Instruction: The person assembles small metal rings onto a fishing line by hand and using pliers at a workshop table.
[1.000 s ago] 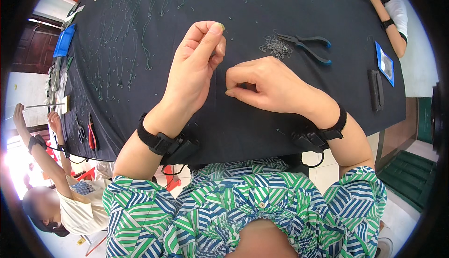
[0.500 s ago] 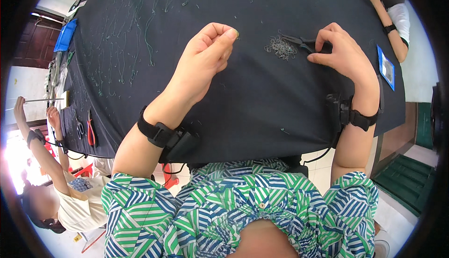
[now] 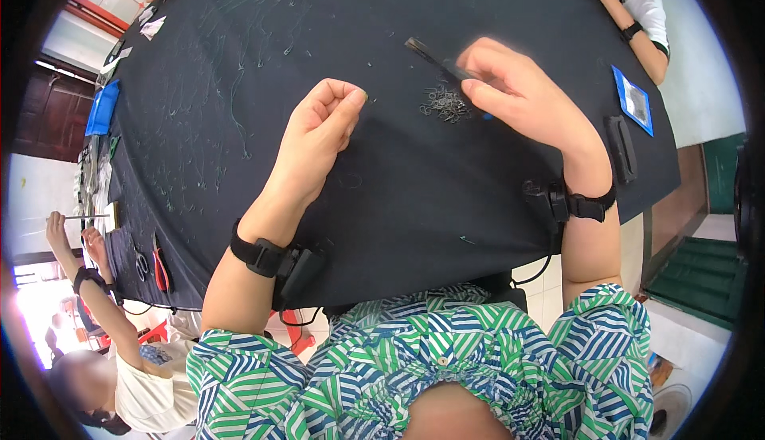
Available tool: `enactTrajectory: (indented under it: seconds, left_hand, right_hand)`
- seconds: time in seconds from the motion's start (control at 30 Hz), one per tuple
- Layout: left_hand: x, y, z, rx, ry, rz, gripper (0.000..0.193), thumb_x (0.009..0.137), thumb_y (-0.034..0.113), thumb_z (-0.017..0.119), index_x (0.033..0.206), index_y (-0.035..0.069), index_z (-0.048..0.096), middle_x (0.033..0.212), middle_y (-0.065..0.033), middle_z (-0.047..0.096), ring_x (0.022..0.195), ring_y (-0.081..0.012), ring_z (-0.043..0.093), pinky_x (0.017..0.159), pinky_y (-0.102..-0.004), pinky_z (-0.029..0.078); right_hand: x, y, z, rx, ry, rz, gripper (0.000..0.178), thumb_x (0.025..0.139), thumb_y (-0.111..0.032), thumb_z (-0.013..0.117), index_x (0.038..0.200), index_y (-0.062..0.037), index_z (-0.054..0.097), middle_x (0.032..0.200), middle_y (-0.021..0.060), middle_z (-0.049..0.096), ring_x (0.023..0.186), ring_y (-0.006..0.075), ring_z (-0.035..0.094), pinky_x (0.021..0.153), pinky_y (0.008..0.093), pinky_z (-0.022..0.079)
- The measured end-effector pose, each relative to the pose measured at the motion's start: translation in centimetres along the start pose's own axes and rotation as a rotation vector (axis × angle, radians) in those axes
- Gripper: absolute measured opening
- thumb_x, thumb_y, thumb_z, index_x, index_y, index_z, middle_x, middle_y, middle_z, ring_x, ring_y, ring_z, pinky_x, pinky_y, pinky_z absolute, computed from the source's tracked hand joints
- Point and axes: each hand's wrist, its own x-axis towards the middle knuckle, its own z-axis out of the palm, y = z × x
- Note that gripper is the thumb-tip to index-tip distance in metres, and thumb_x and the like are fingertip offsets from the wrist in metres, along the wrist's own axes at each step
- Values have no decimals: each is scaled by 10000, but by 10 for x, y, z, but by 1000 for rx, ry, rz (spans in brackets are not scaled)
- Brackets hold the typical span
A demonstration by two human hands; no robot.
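Pliers (image 3: 434, 57) are up off the cloth now, gripped in my right hand (image 3: 518, 93); half a second ago that hand was only just closing on them where they lay beside the rings, and a second ago it sat close to my left, both pinching something small. So I judge the fiddly finger work has given way to tool work, and the pliers are about to meet whatever my left hand holds

Left hand (image 3: 319, 133) has barely shifted: fingers curled in, thumb and forefinger pinched together at its tip on something too tiny to make out, maybe a ring or wire end, I cannot tell

Rings (image 3: 446, 104) lie in a loose dark heap on the black table (image 3: 239, 81), at about 3 o'clock from my left fingertips and just under my right hand. They look thin, small and tangled. The pliers' dark jaws point away toward 10 o'clock from my right fist, handles hidden inside the grip
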Motion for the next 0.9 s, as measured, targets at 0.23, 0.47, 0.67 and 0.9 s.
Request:
enactTrajectory:
  seconds: [0.23,0.47,0.67,0.9]
  left_hand:
    - [0,2,-2,-47,22,55,160,974,224,556,973,64,554,660,89,414,565,0,320,502,-176,259]
    - [-2,3,-4,-11,28,80,150,993,209,525,1014,64,556,688,88,407,577,-6,317,518,-179,254]
    - [-1,1,-3,25,37,116,163,987,225,539,1011,64,555,685,88,409,577,-5,321,519,-179,262]
    - [-3,3,1,83,73,158,147,977,218,556,1016,76,560,696,88,442,581,3,346,522,-172,269]
  right_hand:
    - [4,-23,21,750,-346,31,368,909,-265,524,1136,18,583,1024,79,590,880,102,541,855,238,432]
    - [3,-38,22,486,-116,8,151,836,-140,617,872,-12,545,905,47,533,774,136,549,681,263,458]
    - [3,-36,20,32,59,-186,192,739,-73,673,786,-25,493,852,71,489,690,189,532,617,300,439]
    - [3,-34,26,-28,94,-250,210,708,-82,678,738,-23,478,854,71,491,695,207,532,621,314,439]
